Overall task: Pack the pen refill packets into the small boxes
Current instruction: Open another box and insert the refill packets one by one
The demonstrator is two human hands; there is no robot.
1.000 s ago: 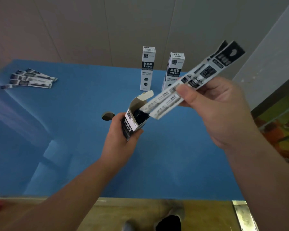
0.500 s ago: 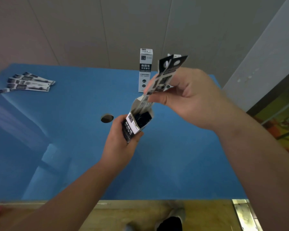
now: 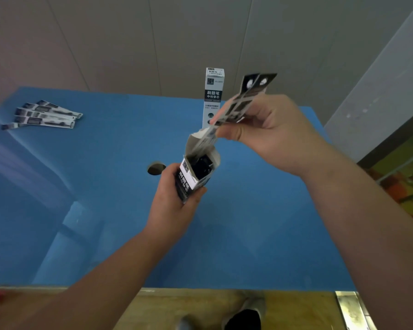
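My left hand (image 3: 171, 198) grips a small black-and-white box (image 3: 193, 175) above the blue table (image 3: 105, 186), its top flaps open. My right hand (image 3: 267, 134) pinches two pen refill packets (image 3: 240, 106) side by side, held steeply. Their lower ends reach into the box's open mouth; their black tops stick up above my fingers. A closed box (image 3: 214, 96) stands upright at the table's far edge, partly behind the packets. Several more refill packets (image 3: 43, 115) lie in a loose pile at the far left of the table.
A round hole (image 3: 156, 168) sits in the table just left of the held box. A pale wall rises behind the table. Below the near edge are a wooden floor and a shoe (image 3: 242, 317). A grey panel (image 3: 379, 91) stands at the right.
My right hand has swung the packets from a flat slant to nearly upright and lowered their ends into the open box. It now covers the second standing box. My left hand has kept the box still.
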